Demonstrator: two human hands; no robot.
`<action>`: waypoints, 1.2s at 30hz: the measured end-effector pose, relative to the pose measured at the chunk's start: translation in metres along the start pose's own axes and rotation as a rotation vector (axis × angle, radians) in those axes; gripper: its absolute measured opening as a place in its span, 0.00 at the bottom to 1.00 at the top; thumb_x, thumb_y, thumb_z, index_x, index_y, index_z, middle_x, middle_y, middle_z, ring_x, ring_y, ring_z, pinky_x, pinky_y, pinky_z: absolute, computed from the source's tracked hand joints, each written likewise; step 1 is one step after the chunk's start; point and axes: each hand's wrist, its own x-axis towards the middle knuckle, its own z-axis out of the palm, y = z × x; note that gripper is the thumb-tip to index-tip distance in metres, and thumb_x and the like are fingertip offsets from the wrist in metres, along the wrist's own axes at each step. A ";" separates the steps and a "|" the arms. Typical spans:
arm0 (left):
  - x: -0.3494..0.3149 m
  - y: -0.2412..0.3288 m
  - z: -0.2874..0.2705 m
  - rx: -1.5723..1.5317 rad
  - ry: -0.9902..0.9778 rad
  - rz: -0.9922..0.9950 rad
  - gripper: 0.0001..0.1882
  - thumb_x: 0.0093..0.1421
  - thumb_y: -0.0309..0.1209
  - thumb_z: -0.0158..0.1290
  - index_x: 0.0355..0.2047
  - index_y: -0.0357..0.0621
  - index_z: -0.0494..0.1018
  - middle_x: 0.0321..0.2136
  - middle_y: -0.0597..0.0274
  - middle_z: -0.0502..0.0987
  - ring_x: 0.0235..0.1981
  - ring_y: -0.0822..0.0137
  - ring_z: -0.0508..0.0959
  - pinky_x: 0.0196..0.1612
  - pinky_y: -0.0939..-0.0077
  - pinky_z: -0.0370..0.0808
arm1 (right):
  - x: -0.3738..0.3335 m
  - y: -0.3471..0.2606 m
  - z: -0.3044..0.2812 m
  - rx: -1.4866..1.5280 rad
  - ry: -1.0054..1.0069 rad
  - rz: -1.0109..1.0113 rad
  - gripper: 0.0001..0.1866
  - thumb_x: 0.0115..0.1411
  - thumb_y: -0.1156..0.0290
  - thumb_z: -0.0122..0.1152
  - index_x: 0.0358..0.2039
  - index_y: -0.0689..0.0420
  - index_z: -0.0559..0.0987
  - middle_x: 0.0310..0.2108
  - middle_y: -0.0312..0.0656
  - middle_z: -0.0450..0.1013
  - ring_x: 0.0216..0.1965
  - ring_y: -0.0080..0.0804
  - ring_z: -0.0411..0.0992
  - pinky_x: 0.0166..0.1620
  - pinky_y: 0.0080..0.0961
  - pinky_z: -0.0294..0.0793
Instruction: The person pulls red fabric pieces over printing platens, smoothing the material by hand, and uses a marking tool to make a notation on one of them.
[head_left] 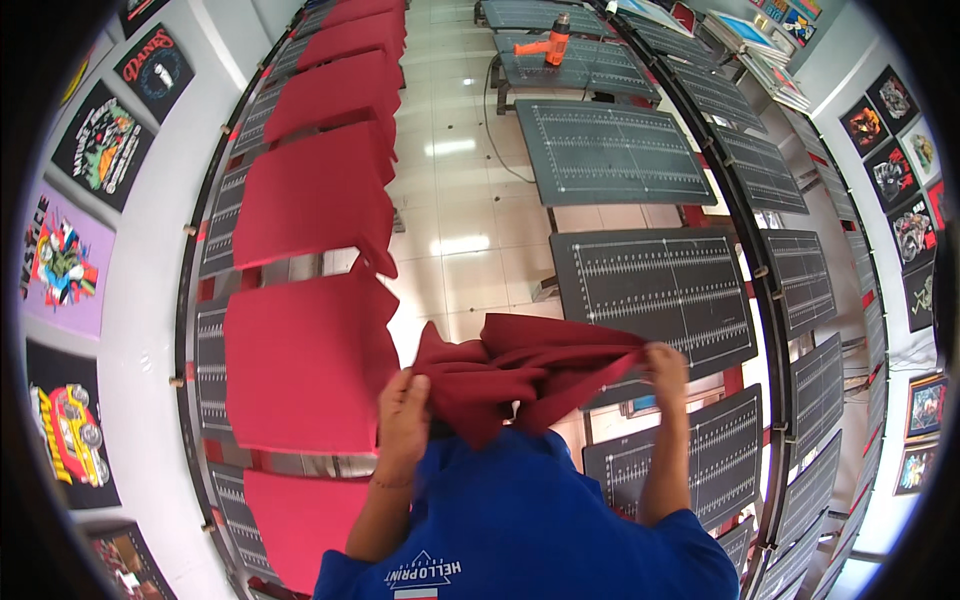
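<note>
A bunched maroon cloth (530, 365) is stretched in loose folds between my two hands, in front of my body. My left hand (403, 412) grips its left end, fingers closed, close to the near right corner of a board covered in red cloth (305, 360). At the right end, my right hand (666, 375) pinches the cloth, slightly blurred. This hand is above the gap between two dark printing boards, a farther one (655, 290) and a nearer one (690, 460), both marked with white ruler lines. Folds hide the cloth's full shape.
A row of boards draped in red cloth (315, 190) runs away on my left. Bare ruled boards (612, 150) line my right, one bearing an orange heat gun (552, 45) with a trailing cord (492, 120). Between them lies a tiled aisle (455, 190). Black rails (765, 300) edge the rows.
</note>
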 end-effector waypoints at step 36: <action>0.626 0.134 0.155 0.429 -0.433 -0.142 0.13 0.69 0.32 0.51 0.28 0.38 0.68 0.20 0.71 0.64 0.24 0.80 0.62 0.26 0.78 0.62 | 0.431 -0.356 0.313 -0.017 -0.314 -0.289 0.09 0.61 0.69 0.62 0.33 0.62 0.82 0.25 0.36 0.79 0.26 0.21 0.75 0.31 0.21 0.74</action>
